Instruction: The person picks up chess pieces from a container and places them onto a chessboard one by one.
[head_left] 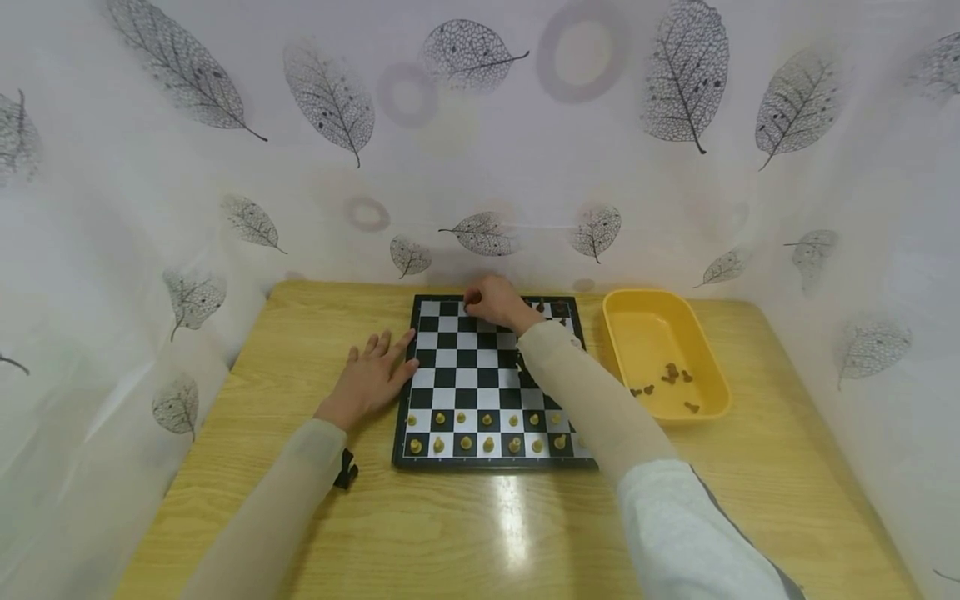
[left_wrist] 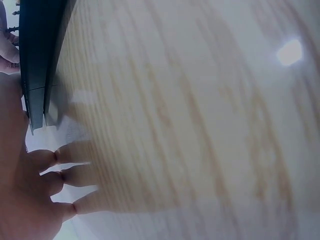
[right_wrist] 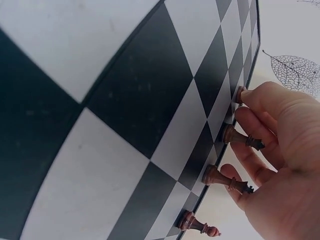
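A black-and-white chessboard (head_left: 467, 358) lies on the table. My right hand (head_left: 495, 300) reaches over its far edge. In the right wrist view, thumb and forefinger pinch a brown chess piece (right_wrist: 240, 94), mostly hidden by the fingers, at the last row. Beside those fingers stand a brown queen (right_wrist: 240, 136), a brown king (right_wrist: 225, 178) and a brown bishop (right_wrist: 197, 224). My left hand (head_left: 367, 379) rests on the table with fingers spread, its fingertips against the board's left edge. Two rows of yellow chess pieces (head_left: 487, 419) stand along the near side.
Right of the board is a yellow plastic tray (head_left: 648, 333) with several brown chess pieces (head_left: 671, 377) lying in it. The wooden table (head_left: 420, 525) ends at a leaf-print curtain (head_left: 480, 167) behind and at both sides. My right forearm crosses the board's right part.
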